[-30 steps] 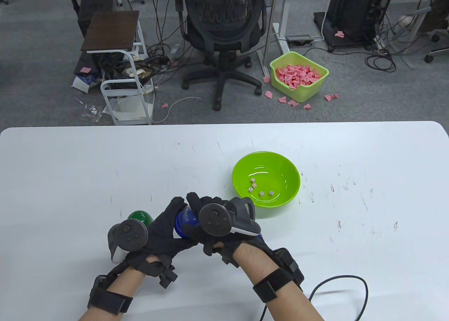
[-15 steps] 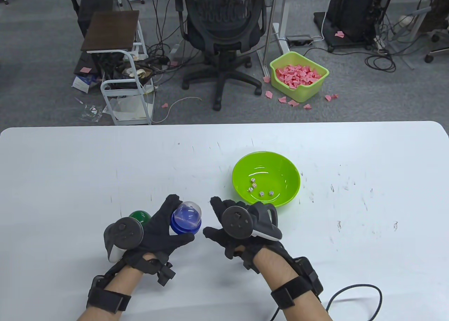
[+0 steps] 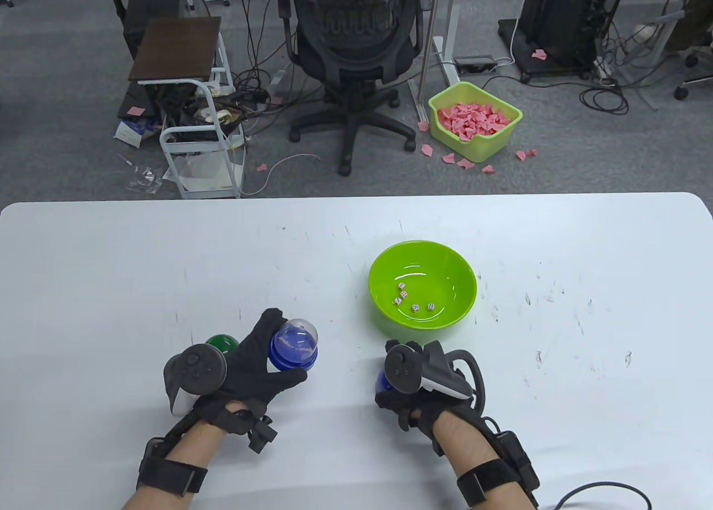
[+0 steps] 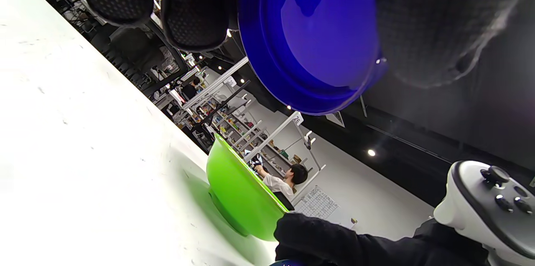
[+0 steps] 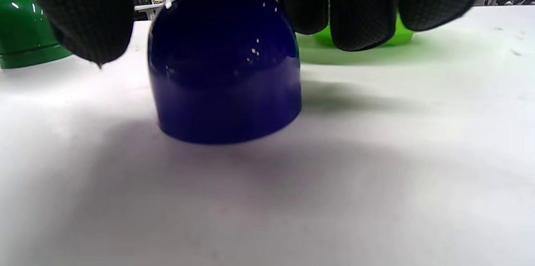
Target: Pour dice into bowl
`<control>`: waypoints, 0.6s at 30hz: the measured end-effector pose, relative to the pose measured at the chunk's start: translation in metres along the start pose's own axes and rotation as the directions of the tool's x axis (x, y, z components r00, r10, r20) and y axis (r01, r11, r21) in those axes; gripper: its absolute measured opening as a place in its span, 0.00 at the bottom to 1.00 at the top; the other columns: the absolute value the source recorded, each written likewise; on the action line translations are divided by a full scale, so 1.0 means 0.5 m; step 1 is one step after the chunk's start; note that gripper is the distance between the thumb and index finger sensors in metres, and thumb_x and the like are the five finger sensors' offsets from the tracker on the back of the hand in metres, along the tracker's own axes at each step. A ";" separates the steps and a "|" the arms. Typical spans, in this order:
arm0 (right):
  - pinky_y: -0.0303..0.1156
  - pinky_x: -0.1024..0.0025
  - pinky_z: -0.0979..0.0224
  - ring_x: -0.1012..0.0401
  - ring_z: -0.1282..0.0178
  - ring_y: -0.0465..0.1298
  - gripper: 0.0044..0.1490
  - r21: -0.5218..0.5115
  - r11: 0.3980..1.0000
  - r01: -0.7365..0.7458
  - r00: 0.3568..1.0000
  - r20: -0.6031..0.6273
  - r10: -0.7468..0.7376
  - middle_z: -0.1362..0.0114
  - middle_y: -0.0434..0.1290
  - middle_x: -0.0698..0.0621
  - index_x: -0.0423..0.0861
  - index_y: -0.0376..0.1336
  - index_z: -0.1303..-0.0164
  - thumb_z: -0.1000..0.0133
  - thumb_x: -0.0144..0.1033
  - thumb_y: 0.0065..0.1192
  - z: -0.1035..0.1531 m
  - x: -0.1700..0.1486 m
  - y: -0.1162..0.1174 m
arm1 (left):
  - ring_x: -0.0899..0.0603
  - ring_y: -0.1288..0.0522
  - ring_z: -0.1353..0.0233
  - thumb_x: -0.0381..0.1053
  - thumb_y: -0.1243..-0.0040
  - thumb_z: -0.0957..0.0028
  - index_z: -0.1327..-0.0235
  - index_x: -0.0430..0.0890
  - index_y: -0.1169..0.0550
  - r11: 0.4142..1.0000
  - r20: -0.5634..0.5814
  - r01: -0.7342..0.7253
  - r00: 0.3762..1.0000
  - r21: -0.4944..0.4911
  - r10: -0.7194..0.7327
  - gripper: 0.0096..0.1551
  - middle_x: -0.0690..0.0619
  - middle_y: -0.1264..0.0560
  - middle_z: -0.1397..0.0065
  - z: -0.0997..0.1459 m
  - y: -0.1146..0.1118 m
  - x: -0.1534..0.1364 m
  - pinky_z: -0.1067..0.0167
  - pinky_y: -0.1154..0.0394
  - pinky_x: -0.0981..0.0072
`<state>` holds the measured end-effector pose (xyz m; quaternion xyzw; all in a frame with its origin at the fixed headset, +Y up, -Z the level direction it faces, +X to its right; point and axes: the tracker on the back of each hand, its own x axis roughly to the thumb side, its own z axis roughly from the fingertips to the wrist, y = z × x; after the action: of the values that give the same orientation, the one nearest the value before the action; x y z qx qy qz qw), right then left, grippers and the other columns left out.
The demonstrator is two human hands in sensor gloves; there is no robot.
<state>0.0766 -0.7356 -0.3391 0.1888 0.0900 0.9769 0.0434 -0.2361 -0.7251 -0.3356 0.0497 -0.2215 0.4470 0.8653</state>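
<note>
We see five white dice [image 3: 413, 301] lying in the bottom of the lime-green bowl [image 3: 465, 276], which stands on the white surface [image 3: 585, 242] right of centre. Near the bowl, toward the person, our right hand [image 3: 415, 384] has its grip curled over a dark blue dome-shaped cap [image 5: 225, 69]; the right wrist view shows this cap open side down, thumb on one side and fingers [image 5: 361, 3] on the other, its lower rim at the surface, though we cannot tell whether it touches. Well to the left, our left hand [image 3: 253, 368] holds its grip round a blue cup with a clear domed top [image 3: 294, 344], thumb and fingers wrapped about its sides, lifted off the surface. The left wrist view looks up at its blue underside. Just behind the left hand's tracker, a green dome-shaped cap [image 3: 221, 344] rests on the surface.
</note>
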 end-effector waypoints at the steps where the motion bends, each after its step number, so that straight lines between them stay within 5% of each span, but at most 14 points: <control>1: 0.65 0.27 0.33 0.28 0.31 0.68 0.62 0.001 1.000 -0.002 1.000 0.002 0.002 0.18 0.60 0.27 0.36 0.46 0.17 0.47 0.60 0.69 -0.001 0.000 0.004 | 0.37 0.27 0.28 0.70 0.25 0.61 0.19 0.49 0.49 1.000 0.000 0.000 1.000 0.000 0.000 0.67 0.44 0.35 0.19 0.000 0.000 0.000 0.29 0.30 0.37; 13: 0.67 0.29 0.34 0.31 0.36 0.72 0.60 -0.011 1.000 -0.004 1.000 0.017 0.005 0.23 0.65 0.27 0.34 0.48 0.19 0.48 0.56 0.71 -0.005 0.001 0.021 | 0.37 0.27 0.28 0.70 0.25 0.61 0.19 0.49 0.50 1.000 -0.007 0.007 1.000 -0.003 -0.007 0.67 0.44 0.35 0.19 0.000 0.001 0.000 0.29 0.30 0.37; 18: 0.68 0.29 0.35 0.32 0.38 0.74 0.60 -0.079 0.997 0.017 0.999 0.042 -0.013 0.25 0.66 0.27 0.33 0.49 0.19 0.48 0.57 0.70 0.003 0.008 -0.006 | 0.37 0.27 0.28 0.70 0.25 0.61 0.19 0.49 0.50 1.000 -0.009 0.010 1.000 -0.005 -0.010 0.67 0.44 0.35 0.19 0.000 0.000 0.000 0.29 0.30 0.37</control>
<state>0.0735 -0.7322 -0.3369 0.2062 0.0514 0.9753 0.0601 -0.2362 -0.7251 -0.3355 0.0467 -0.2184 0.4423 0.8686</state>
